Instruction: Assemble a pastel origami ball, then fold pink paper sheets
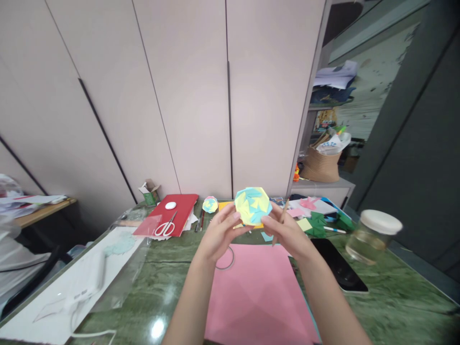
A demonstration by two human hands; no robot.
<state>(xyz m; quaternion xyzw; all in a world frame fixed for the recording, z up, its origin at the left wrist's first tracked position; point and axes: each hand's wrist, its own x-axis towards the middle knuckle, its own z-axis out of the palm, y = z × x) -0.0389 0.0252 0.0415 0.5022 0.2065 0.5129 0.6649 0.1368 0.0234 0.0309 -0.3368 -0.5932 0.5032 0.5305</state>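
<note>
I hold a folded paper disc [253, 205] in yellow and light blue up in front of me, above the green table [395, 297]. My left hand [220, 233] grips its left edge with fingers pinched. On the disc's right edge my right hand [284, 231] pinches it too, and a thin wooden stick [281, 218] is tucked between that hand's fingers. A large pink paper sheet [257, 292] lies on the table below my hands. A second, smaller folded paper ball [210, 204] sits further back.
Scissors [166, 226] and a white oval object lie on a red folder [179, 211] at back left. A black phone [339, 266] and a lidded glass jar [372, 235] stand to the right. Coloured paper scraps [316, 221] sit behind. A white sheet with a cable [68, 297] covers the left.
</note>
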